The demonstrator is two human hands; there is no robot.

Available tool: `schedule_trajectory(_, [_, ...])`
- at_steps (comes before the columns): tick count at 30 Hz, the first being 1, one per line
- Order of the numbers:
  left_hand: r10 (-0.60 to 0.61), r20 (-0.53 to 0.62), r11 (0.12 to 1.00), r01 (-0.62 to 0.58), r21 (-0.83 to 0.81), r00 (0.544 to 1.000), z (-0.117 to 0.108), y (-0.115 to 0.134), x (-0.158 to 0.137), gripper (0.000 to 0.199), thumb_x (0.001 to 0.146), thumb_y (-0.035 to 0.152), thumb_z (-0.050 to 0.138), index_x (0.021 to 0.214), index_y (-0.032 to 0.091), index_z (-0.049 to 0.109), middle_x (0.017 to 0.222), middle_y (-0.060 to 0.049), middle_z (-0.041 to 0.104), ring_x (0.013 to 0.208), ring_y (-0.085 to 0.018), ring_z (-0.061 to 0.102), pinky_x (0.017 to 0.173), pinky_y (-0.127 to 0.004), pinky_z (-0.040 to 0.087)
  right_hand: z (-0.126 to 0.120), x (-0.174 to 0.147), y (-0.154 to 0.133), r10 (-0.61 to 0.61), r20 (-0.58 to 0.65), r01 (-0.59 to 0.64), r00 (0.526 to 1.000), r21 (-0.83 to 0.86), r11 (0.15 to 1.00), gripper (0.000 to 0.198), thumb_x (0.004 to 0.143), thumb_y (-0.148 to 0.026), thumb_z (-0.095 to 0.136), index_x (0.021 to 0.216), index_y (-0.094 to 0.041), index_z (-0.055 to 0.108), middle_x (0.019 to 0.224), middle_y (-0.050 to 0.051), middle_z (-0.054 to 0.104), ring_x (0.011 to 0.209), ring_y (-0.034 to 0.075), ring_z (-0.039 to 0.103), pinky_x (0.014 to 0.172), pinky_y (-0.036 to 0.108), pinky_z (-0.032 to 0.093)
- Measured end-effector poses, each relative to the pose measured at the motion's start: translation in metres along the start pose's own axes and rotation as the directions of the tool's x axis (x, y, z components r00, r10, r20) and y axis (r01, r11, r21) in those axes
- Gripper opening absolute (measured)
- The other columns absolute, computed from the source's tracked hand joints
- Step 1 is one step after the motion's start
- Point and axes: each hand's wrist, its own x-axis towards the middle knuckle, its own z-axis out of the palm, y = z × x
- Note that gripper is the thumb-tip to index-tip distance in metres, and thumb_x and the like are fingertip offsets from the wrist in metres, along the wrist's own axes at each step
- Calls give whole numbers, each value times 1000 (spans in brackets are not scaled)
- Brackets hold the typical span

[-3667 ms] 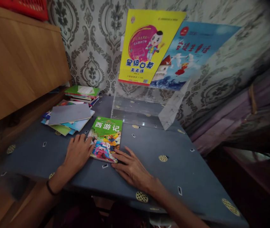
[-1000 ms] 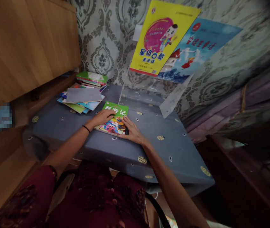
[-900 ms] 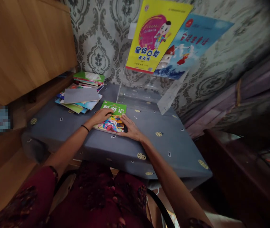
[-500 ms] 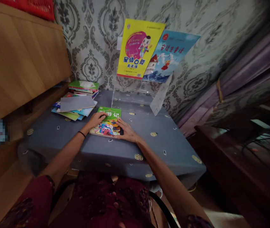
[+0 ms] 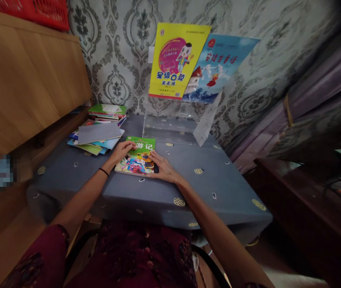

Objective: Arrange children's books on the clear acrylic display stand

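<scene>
One green-topped, picture-covered paperback book [image 5: 137,161] lies flat on the grey patterned tablecloth [image 5: 218,176]. The loosely open left hand [image 5: 123,151] rests over its left side; the spread right hand [image 5: 164,169] touches its right edge, neither clenched. Likely light, bendable, slick: best held by opposite edges.
</scene>
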Motion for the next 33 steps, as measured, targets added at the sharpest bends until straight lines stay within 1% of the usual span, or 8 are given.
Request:
schedule_trajectory(7, [-14, -30, 997, 11, -70, 999, 1, -1, -2, 34, 86, 45, 61, 100, 16, 71, 90, -8, 78, 94, -24, 73, 90, -37, 56, 1, 0, 0, 2, -27, -2, 1000, 11, 1000, 103, 73, -80, 67, 157, -29, 37, 165, 9, 30, 154, 33, 21, 124, 59, 21])
schedule_trajectory(12, [12, -37, 1000, -13, -21, 999, 0, 2, -3, 36, 86, 47, 58, 99, 16, 70, 90, -8, 78, 92, -23, 74, 88, -36, 57, -3, 0, -6, 24, -6, -24, 1000, 1, 1000, 103, 73, -80, 66, 156, -25, 39, 165, 12, 29, 154, 31, 22, 124, 56, 22])
schedule_trajectory(17, [45, -44, 994, -41, 102, 998, -2, 2, -4, 35, 90, 42, 51, 104, 15, 69, 101, -10, 77, 99, -23, 71, 92, -36, 55, -4, 0, -7, 20, -11, -20, 1000, -16, 1000, 102, 74, -80, 65, 156, -25, 39, 166, 12, 29, 154, 30, 22, 124, 55, 22])
schedule_trajectory(20, [62, -36, 972, -52, 229, 997, -2, 2, -10, 33, 87, 35, 54, 111, 17, 69, 112, -9, 75, 103, -25, 68, 98, -40, 52, -3, -1, -6, 21, -13, -21, 1000, -4, 1000, 102, 73, -81, 66, 156, -27, 39, 166, 10, 30, 154, 31, 23, 125, 55, 22])
schedule_trajectory(23, [80, -23, 935, -67, 350, 997, 0, 2, -20, 30, 83, 30, 61, 110, 21, 70, 121, -8, 72, 116, -27, 64, 109, -44, 45, -2, 0, -4, 16, -21, -16, 1000, -1, 1000, 101, 73, -80, 67, 156, -30, 38, 166, 8, 30, 154, 31, 23, 124, 57, 23])
schedule_trajectory(26, [103, -30, 899, -80, 430, 994, 2, 2, -28, 26, 85, 27, 58, 107, 21, 70, 127, -9, 70, 126, -28, 58, 115, -45, 39, -1, 0, -3, 17, -22, -17, 1000, -9, 1000, 101, 73, -78, 68, 156, -29, 38, 166, 10, 30, 154, 31, 22, 124, 57, 22])
schedule_trajectory(29, [113, -51, 876, -75, 477, 992, 2, 0, -30, 25, 88, 24, 52, 105, 21, 70, 123, -9, 71, 121, -26, 61, 112, -43, 42, -1, 0, -5, 28, -31, -28, 999, -6, 1000, 101, 72, -77, 70, 155, -28, 40, 165, 11, 30, 154, 32, 23, 124, 57, 23])
schedule_trajectory(33, [116, -86, 861, -57, 506, 990, 0, -2, -29, 24, 88, 21, 51, 101, 22, 70, 117, -8, 73, 112, -25, 64, 105, -41, 47, -2, 0, -6, 8, -38, -8, 999, 11, 1000, 99, 72, -76, 71, 154, -28, 43, 164, 10, 33, 153, 32, 24, 123, 57, 24])
